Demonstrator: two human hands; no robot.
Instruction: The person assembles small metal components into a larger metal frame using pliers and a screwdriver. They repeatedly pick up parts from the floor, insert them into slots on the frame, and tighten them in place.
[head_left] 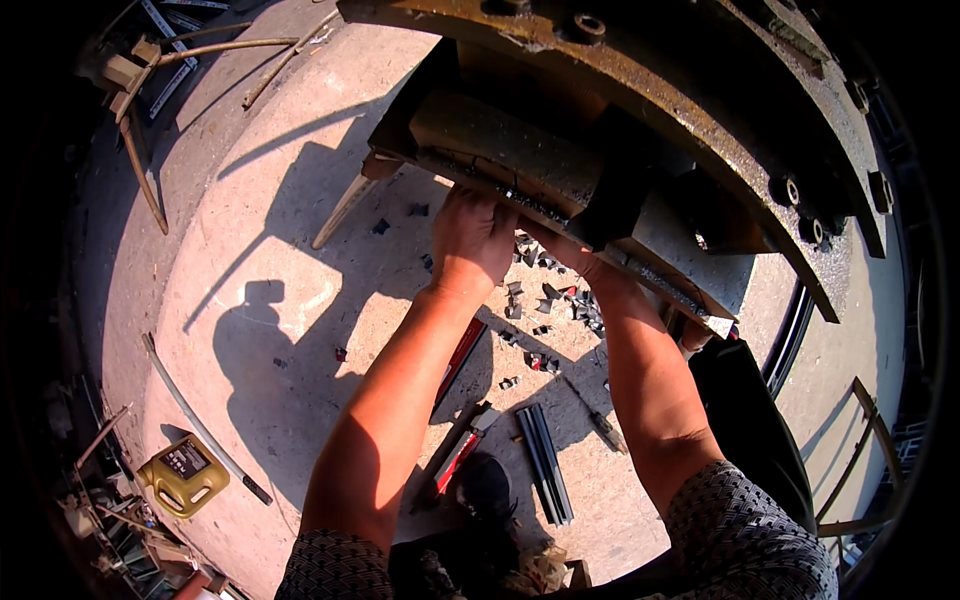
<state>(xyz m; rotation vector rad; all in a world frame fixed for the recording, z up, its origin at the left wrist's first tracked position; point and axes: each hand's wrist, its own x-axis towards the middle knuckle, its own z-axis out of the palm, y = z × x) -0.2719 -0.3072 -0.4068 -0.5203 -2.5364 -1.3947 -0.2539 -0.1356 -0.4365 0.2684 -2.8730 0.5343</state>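
Observation:
Both of my arms reach up to the front of a heavy, worn metal machine (505, 145) with thick blocks along its lower edge. My left hand (472, 232) is curled right under that edge, its fingers closed; whatever they may hold is hidden. Close beside it on the right, my right hand (568, 252) reaches beneath the same edge. Its fingers are mostly out of sight behind the block and the left hand. Small dark cut scraps (550, 293) lie scattered on the concrete below my hands.
Dark lengths of profile (543, 462) and a red-and-grey bar (465, 450) lie near my feet. A thin rod-like tool (597, 415) rests to their right. At left are a yellow-green jug (185, 477), a curved grey pipe (200, 425) and a wooden-legged stand (130, 85).

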